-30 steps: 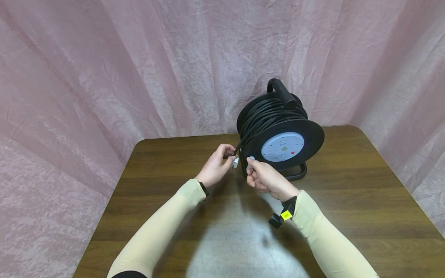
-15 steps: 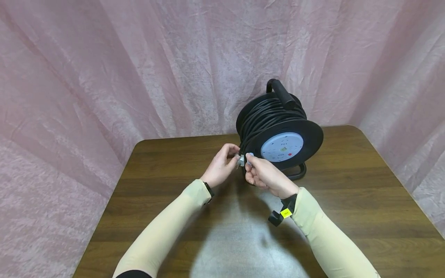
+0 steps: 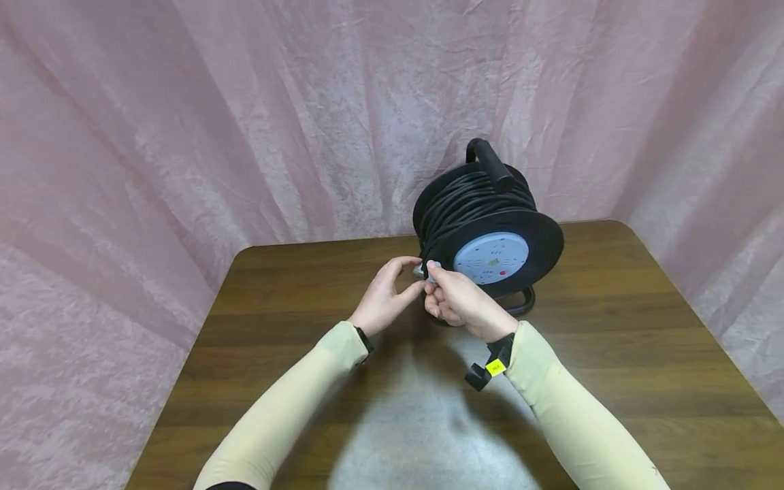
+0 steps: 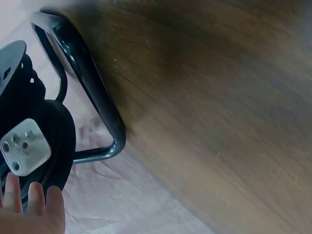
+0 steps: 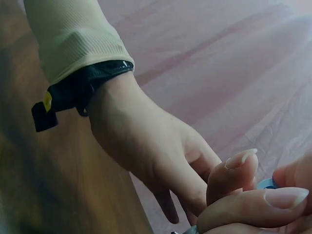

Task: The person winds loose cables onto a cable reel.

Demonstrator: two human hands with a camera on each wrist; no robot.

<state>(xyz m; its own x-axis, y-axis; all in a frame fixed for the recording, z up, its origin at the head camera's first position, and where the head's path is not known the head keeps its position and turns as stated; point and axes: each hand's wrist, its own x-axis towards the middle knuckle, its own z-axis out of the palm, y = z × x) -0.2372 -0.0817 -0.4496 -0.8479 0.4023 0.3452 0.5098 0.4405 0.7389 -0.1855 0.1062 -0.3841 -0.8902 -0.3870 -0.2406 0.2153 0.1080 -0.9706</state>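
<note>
A black cable reel (image 3: 548, 238) stands on the table, wound with black cable (image 3: 474, 201) and fitted with a light-blue socket panel (image 3: 492, 258). At its left edge is a white plug (image 4: 38, 157), its metal pins showing in the left wrist view and mostly covered in the head view. My left hand (image 3: 386, 292) is beside the plug, thumb and fingers stretched apart, straight fingertips right at its edge. My right hand (image 3: 456, 294) pinches a small light-blue piece (image 5: 266, 184) between thumb and fingers; most of that piece is hidden.
The reel has a black carrying handle (image 3: 493, 167) on top and a tubular black foot (image 3: 522, 303) below. A wooden table (image 3: 625, 327) spreads around it. Pink curtain (image 3: 318, 122) hangs close behind.
My left fingers have released the plug and spread apart; the plug now sits against the reel. My right hand has shifted slightly up and left, with the light-blue piece. The reel appears slightly further left.
</note>
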